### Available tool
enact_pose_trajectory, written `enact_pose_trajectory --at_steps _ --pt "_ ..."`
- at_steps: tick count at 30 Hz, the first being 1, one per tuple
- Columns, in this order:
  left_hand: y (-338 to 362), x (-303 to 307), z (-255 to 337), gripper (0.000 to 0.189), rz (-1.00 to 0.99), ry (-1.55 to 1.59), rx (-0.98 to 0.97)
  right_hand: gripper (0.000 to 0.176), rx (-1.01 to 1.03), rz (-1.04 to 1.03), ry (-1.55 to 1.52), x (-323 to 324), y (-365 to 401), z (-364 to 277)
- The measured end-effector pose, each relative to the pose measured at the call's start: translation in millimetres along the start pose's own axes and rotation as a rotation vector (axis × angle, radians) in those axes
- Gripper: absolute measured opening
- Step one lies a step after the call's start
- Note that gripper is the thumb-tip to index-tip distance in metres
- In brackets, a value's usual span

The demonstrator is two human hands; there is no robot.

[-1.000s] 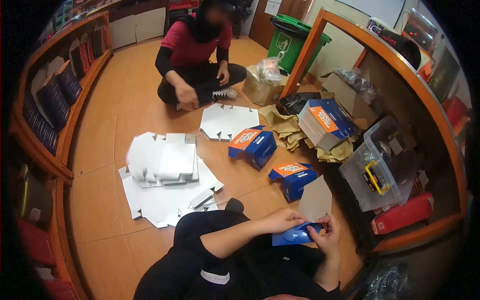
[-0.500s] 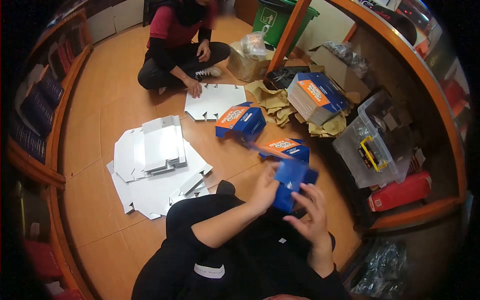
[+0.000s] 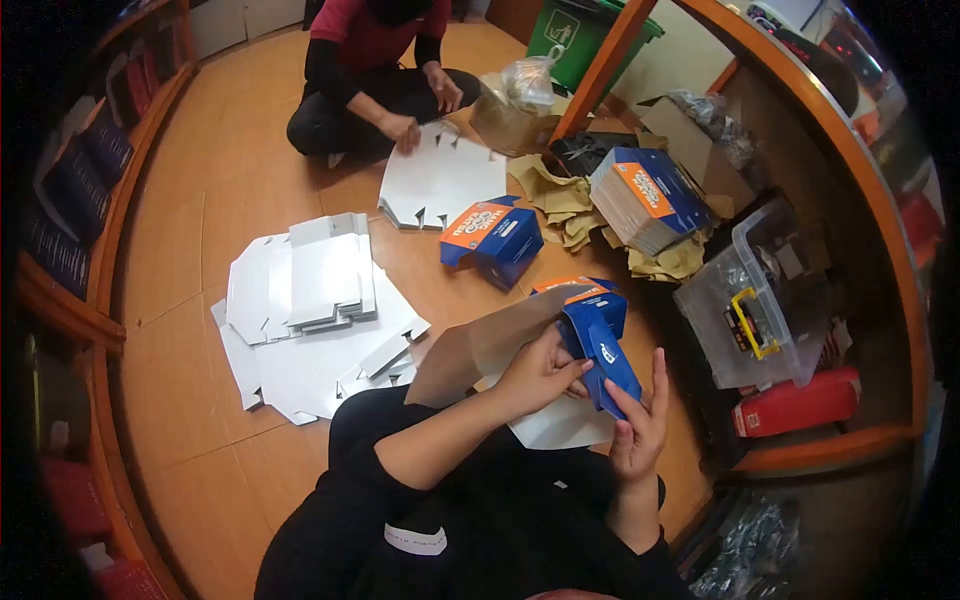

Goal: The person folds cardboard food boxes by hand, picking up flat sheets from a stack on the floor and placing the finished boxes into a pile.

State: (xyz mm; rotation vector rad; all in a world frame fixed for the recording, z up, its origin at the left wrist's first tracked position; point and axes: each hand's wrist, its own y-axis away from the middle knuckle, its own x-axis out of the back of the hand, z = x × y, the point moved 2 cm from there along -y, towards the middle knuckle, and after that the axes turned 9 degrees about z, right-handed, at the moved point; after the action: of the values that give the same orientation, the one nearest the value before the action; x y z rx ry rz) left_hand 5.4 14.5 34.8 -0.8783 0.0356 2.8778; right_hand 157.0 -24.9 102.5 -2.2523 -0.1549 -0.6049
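Observation:
Over my lap is a partly folded carton [image 3: 603, 362], blue outside, with a large pale inner panel spread to the left. My left hand [image 3: 545, 375] pinches the carton between thumb and fingers at the base of the blue flap. At the flap's right side my right hand [image 3: 640, 425] touches its edge with some fingers, the index finger raised and the fingers apart. Just beyond my hands sits a folded blue and orange box [image 3: 608, 305], partly hidden. Another blue and orange box [image 3: 495, 240] stands on the floor further off.
White flat cartons [image 3: 330, 270] are stacked at the left. A person [image 3: 385, 75] sits opposite, one hand on more white sheets [image 3: 445, 180]. At the right are stacked blue and orange cartons [image 3: 645, 200], brown paper [image 3: 560, 200], a clear bin [image 3: 735, 330] and a red bundle [image 3: 800, 402].
The carton in my hands has turned and its pale inner panel now shows at the left. The other person's hand has lifted the edge of the white sheets. The view has shifted slightly.

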Motion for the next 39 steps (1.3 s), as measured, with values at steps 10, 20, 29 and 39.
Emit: enact_pose_trajectory --at_steps 10,20,29,39 --pt "2 -5 -7 0.048 -0.048 -0.128 -0.139 0.042 0.039 0.001 0.451 -28 -14 13" --pt "-23 127 91 0.031 0.256 -0.686 -0.105 0.090 -0.123 -0.071 0.513 -1 -4 56" --pt "-7 393 -42 0.022 0.926 -1.631 0.549 0.094 -0.381 -0.317 0.402 23 52 57" --pt "-17 349 -10 0.018 0.924 -1.821 0.443 0.091 -0.470 -0.198 0.267 48 64 62"
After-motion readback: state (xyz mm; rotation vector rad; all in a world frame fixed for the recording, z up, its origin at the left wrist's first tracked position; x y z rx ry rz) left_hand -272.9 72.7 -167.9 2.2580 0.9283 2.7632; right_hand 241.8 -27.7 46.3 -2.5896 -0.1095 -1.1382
